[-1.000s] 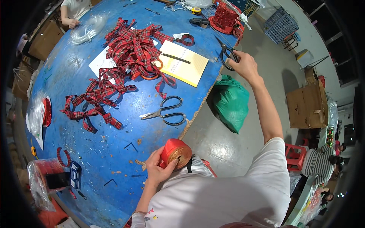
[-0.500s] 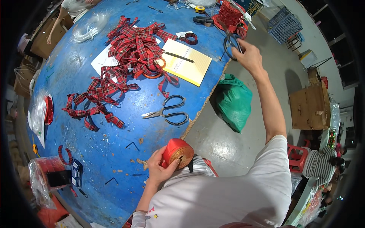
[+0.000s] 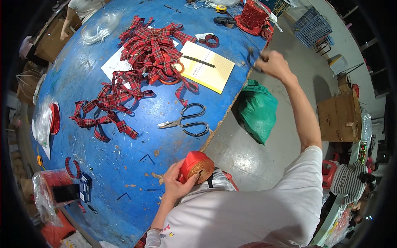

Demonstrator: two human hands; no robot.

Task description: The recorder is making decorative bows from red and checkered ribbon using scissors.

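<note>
My left hand (image 3: 178, 184) grips a roll of red ribbon (image 3: 196, 165) at the near edge of the blue table (image 3: 124, 165), close to my chest. My right hand (image 3: 275, 64) is stretched out to the table's far right edge. It is closed on a pair of dark scissors (image 3: 253, 58), which are blurred. A second, larger pair of black scissors (image 3: 186, 122) lies flat on the table between my hands. A heap of red tartan ribbon pieces (image 3: 149, 49) lies further back. Beside it is a yellow notebook (image 3: 209, 70) with a pen on it.
A green bag (image 3: 258, 109) sits on the floor by the table edge. A red sequin hat (image 3: 252, 16) stands near my right hand. Cardboard boxes (image 3: 339, 115) and a blue crate (image 3: 312, 27) are to the right. A plastic bag (image 3: 53, 186) lies at the lower left. Other people are at the top left (image 3: 82, 6) and at the right (image 3: 351, 182).
My right hand has shifted a little along the far table edge with the scissors and is now blurred. My left hand still holds the red roll in place.
</note>
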